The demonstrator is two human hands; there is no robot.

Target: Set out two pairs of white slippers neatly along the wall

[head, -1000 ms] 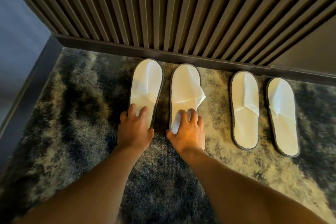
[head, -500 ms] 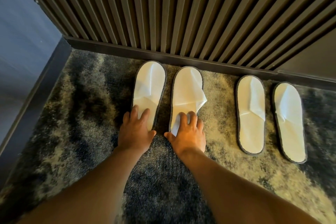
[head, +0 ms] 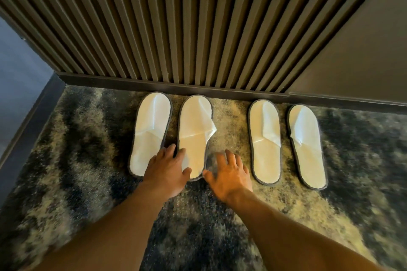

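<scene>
Both forearms extended; left hand [head: 166,170] and right hand [head: 229,175] spread, palms down.

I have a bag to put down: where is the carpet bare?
Bare patterned carpet lies left of the four white slippers, and more right of the far-right slipper. The gap between the pairs is crowded by the right hand.

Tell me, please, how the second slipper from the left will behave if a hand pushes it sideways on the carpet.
The second slipper looks thin and flat, so probably light and floppy. Its loose upper flap may shift. The shaggy carpet would likely drag it, not let it slide.
</scene>
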